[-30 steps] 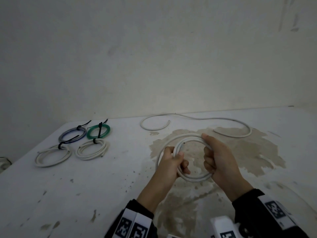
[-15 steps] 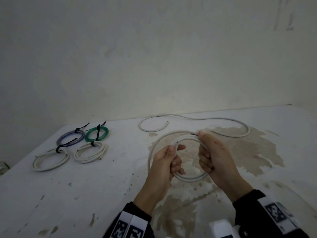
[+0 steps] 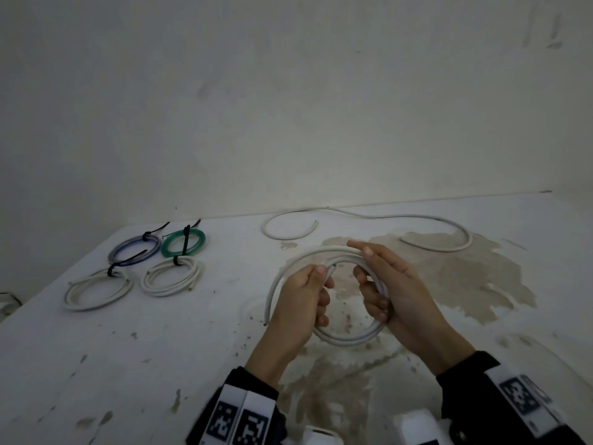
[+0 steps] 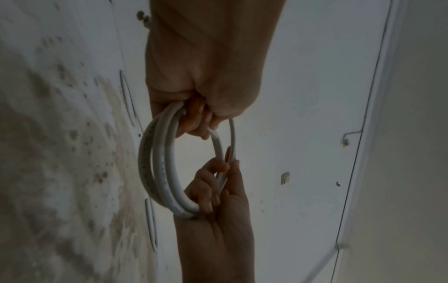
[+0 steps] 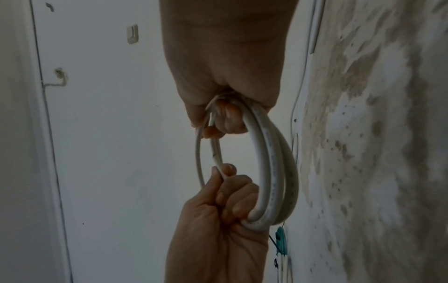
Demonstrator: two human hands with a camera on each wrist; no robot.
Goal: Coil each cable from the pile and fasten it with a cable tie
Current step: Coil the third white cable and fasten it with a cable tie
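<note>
White cable (image 3: 348,340), partly wound into a coil, is held above the stained tabletop (image 3: 160,348). The left hand (image 3: 300,303) grasps its left side, hiding the loops under curled fingers; the right hand (image 3: 393,292) curls round the right side. A loose tail arcs outward past the left hand, wider than a second ago. A second white cable (image 3: 369,216) lies behind; four tied coils (image 3: 160,261) sit far left.

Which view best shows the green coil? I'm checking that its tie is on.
The head view: the green coil lies whole on the table, a black tie across it. The right wrist view shows only a sliver of it behind the left hand. The left wrist view shows none.
</note>
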